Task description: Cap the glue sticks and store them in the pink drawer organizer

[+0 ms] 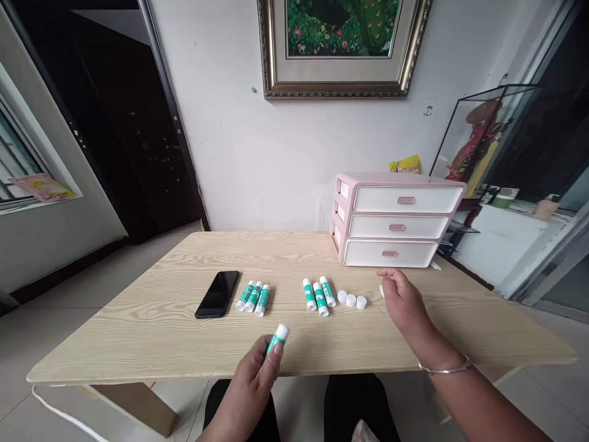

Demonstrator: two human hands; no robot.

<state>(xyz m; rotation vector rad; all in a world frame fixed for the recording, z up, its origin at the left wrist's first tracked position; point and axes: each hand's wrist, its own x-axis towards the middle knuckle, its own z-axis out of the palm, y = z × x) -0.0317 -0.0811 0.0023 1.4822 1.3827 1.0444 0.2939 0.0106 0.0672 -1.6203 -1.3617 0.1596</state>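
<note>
Tube [277, 339] is gripped in your left hand [251, 377], fingers wrapped, thumb along its side, white end up, near the front edge of the tabletop [184, 350]. Your right hand [405, 301] is at a small white piece [381, 291], fingers curled; can't tell if you're pinching it or just beside it.

Status, my read: partway. Left trio [253, 297] of tubes lies side by side just right of the phone [217, 294]; middle trio [321, 299] lies further right, slightly staggered. Three white caps [350, 301] sit loose in a row beside that one, so those are off. Your held tube is in neither trio yet (no telling which trio counts as finished). Left, as far as I can see: the tube in hand and that white piece.

Hard to make out: white piece is mostly behind your right thumb, could be a fourth cap. Held tube's lower end is inside your grip, and its white end is too blurred to call capped or bare. Same doubt on both trios.
</note>
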